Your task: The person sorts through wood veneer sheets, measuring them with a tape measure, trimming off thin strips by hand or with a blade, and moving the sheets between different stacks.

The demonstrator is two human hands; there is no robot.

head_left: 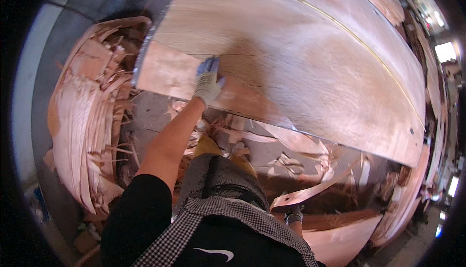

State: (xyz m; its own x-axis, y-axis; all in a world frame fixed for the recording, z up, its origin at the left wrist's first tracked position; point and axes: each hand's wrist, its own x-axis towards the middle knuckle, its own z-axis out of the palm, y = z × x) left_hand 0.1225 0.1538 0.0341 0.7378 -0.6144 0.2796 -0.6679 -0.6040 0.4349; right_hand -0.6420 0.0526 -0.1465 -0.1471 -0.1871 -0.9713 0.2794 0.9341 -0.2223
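A thin, reddish sheet of wood veneer [170,70] lies along the near left edge of a broad wooden tabletop [301,78]. My left hand [208,81], in a white glove with blue fingers, rests on this sheet with its fingers stretched out. Low on the right, beside my body, my right hand [293,214] wears a darker-looking glove. It is closed at a long, pale veneer strip [315,189], which slants up and away to the right above the floor. The strip covers part of that hand's fingers.
A tall stack of torn veneer [92,121] stands at the left. Scraps [289,165] litter the floor beneath the table's near edge. A yellow line [340,24] crosses the tabletop. Larger veneer sheets [344,240] lie at my lower right, and more are piled along the right side.
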